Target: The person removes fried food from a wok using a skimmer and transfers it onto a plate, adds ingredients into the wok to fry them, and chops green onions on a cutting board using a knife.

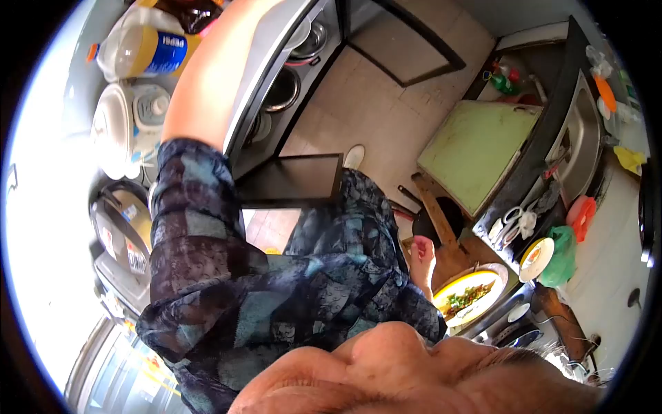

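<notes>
My left arm stretches to the top edge beside an open glass-panelled cabinet door (296, 181); its hand lies outside the picture. Right of my patterned clothing is my right hand (422, 254), its small, curled fingers near a wooden board (441, 217). Whether anything is inside those fingers is not clear. Just below and right of this hand is a yellow-rimmed bowl (469, 295) holding food with green pieces. A dark pan (448, 219) lies partly behind the board. Metal pots (281, 90) sit inside the cabinet.
A pale green panel (479, 148) and a metal sink (579, 148) are at the right. Scissors (509, 224), a small bowl (536, 259) and a green bag (560, 255) sit nearby. At the left are a Pepsi bottle (148, 52), a white container (114, 127) and a dark appliance (124, 228).
</notes>
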A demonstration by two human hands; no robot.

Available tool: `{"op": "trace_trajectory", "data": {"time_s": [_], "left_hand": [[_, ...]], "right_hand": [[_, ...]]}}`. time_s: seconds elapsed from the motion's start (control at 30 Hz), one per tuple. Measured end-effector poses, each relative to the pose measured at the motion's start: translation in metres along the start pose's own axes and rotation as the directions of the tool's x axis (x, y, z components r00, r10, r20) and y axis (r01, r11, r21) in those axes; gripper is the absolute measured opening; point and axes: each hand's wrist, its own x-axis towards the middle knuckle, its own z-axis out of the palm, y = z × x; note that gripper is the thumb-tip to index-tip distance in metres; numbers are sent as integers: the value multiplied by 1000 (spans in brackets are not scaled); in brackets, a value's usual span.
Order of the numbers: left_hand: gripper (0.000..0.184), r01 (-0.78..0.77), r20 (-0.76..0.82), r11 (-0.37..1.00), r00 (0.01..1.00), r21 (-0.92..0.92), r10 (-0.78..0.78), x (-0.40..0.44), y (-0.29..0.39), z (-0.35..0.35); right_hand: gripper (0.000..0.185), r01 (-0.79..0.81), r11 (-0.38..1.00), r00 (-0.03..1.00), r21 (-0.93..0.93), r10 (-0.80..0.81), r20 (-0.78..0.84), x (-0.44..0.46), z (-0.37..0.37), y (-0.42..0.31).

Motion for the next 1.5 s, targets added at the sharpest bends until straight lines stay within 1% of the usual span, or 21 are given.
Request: {"op": "trace_trajectory", "data": {"time_s": [0.1, 0.17, 0.27, 0.33, 0.43, 0.53, 0.6, 0.63, 0.73, 0.83, 0.9, 0.97, 1.1, 1.13, 1.17, 1.2, 1.23, 1.3, 1.33, 1.43, 1.5], "left_hand": [[67, 82, 111, 979, 992, -185, -62, -108, -13, 12], [31, -37, -111, 984, 994, -172, 18, -201, -7, 23], [31, 91, -347, 992, 930, -92, -118, -340, -4, 24], [29, 161, -446, 978, 871, -135, -206, -434, -8, 35], [30, 330, -389, 907, 824, -262, -413, -561, -49, 73], [39, 643, -178, 602, 599, -474, -780, -637, -59, 107], [48, 704, -58, 388, 444, -595, -894, -671, -74, 111], [49, 648, -75, 343, 404, -680, -912, -685, -83, 108], [55, 430, -119, 210, 228, -878, -966, -721, -110, 91], [53, -31, -112, 113, -32, -993, -993, -798, -188, 56], [53, -210, -145, 188, -204, -959, -968, -829, -208, 34], [53, -407, -140, 239, -259, -881, -956, -852, -220, 16], [37, -756, -56, 134, -128, -641, -990, -883, -250, -14], [31, -787, -1, 0, 1, -618, -1000, -895, -263, -14], [30, -808, 9, -2, -4, -590, -1000, -892, -258, -11], [29, -774, -46, -20, 64, -633, -997, -899, -264, -4], [29, -774, -99, 60, 2, -630, -995, -889, -254, 3], [19, -796, -91, 1, 68, -606, -994, -897, -273, 15], [17, -746, -110, 79, -8, -661, -994, -887, -261, 24], [21, -833, -44, 36, -13, -553, -999, -881, -242, 60], [27, -842, -32, -42, 70, -537, -997, -878, -206, 91]], "right_hand": [[16, 31, 999, 999, 20, -32, 34, -20, 6, 24], [16, 20, 994, 997, 108, -28, 65, -33, 14, 50], [17, 36, 979, 991, 201, -61, 120, -53, 29, 74], [18, -22, 988, 970, 151, -16, 244, -64, 43, 95], [20, -82, 987, 939, 135, 31, 343, -81, 72, 115], [14, 136, 970, 941, 204, -190, 278, -100, 99, 127], [19, 43, 980, 902, 195, -122, 414, -109, 115, 141], [21, -50, 974, 870, 221, -66, 489, -113, 124, 149], [22, -1, 985, 850, 170, -89, 518, -129, 135, 155], [22, 77, 997, 830, 26, -79, 552, -134, 147, 166], [22, 86, 996, 806, -39, -46, 590, -136, 152, 166], [23, 119, 986, 792, -116, -24, 611, -137, 161, 160], [23, 174, 978, 753, -112, -59, 656, -139, 185, 148], [23, 189, 978, 749, -87, -86, 657, -144, 185, 144], [23, 197, 977, 734, -78, -94, 672, -149, 188, 137], [22, 205, 976, 719, -69, -102, 688, -153, 191, 128], [22, 212, 975, 703, -61, -109, 703, -156, 198, 121], [21, 261, 964, 659, -49, -141, 739, -161, 215, 110], [21, 288, 957, 635, -41, -158, 757, -165, 222, 104], [22, 339, 941, 566, 4, -208, 798, -186, 236, 83], [23, 381, 924, 507, 39, -244, 826, -203, 244, 72]]}}
